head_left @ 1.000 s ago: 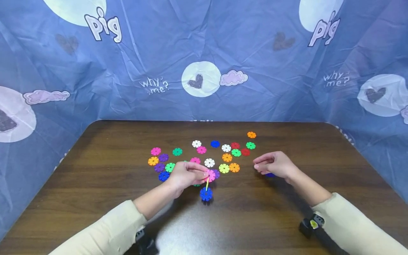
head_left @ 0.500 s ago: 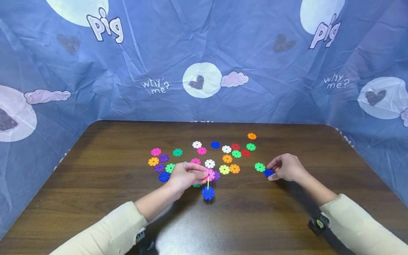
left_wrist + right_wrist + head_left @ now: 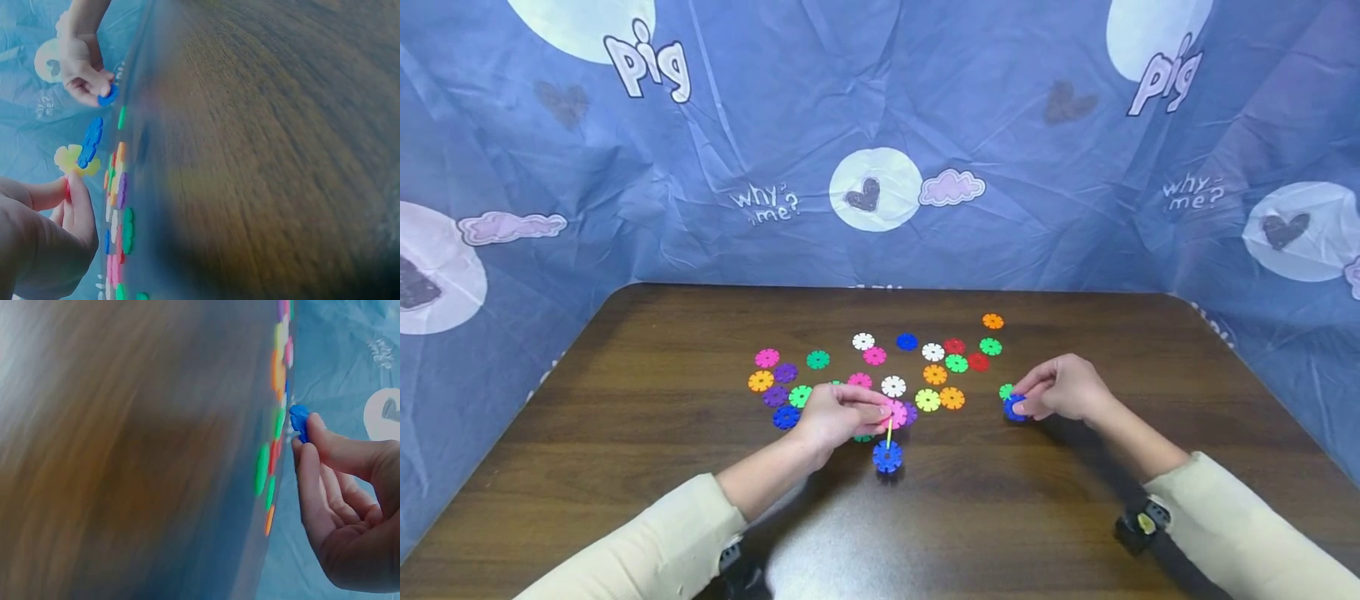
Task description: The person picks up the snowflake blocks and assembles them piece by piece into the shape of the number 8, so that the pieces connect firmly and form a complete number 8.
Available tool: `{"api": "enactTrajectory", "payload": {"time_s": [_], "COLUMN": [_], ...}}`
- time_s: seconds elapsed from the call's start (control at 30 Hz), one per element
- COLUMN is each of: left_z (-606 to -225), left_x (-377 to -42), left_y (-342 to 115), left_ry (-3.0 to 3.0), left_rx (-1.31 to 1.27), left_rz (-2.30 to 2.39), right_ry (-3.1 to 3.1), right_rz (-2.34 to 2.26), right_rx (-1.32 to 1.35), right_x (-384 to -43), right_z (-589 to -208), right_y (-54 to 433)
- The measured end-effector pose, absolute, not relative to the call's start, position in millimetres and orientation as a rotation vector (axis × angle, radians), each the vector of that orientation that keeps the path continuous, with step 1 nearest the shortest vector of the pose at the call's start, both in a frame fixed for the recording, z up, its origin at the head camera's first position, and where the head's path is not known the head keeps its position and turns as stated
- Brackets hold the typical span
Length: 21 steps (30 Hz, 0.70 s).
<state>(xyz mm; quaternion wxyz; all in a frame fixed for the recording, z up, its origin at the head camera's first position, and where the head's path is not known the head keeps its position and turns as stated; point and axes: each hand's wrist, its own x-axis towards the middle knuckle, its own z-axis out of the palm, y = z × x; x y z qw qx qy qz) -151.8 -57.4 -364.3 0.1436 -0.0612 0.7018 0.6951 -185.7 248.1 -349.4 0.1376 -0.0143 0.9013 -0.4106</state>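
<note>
My left hand (image 3: pixel 838 414) pinches a pink notched plastic disc (image 3: pixel 895 414) between thumb and fingers. Joined to it is a yellow disc (image 3: pixel 70 160), seen edge-on from the head, and a blue disc (image 3: pixel 887 457) is at the yellow one's other end. The joined set hangs above the table. Over on the right, my right hand (image 3: pixel 1063 390) pinches a second blue disc (image 3: pixel 1015 407) by its edge, raised off the table in the right wrist view. Behind that disc lies a green disc (image 3: pixel 1006 391), partly covered by it.
Several loose discs lie spread over the middle of the brown table (image 3: pixel 647 433), among them a white disc (image 3: pixel 893 386), an orange disc (image 3: pixel 952 397) and a purple disc (image 3: pixel 776 395). A blue printed cloth (image 3: pixel 790 100) hangs behind the table's far edge.
My right hand first went right to the loose blue disc, then lifted it and came back a little left with it. The left hand stayed nearly still with its joined discs.
</note>
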Motion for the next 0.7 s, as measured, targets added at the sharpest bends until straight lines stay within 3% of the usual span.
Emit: {"api": "enactTrajectory", "payload": {"time_s": [0.7], "left_z": [-355.2], "left_x": [-149.9], "left_y": [-50.9], "left_ry": [2.078], "left_rx": [-0.113], "left_rz": [1.911], "right_ry": [2.458], "right_rz": [-1.574], "right_rx": [-0.438], "right_x": [-173.1], "right_z": [-342.4], "right_y": [160.7]}}
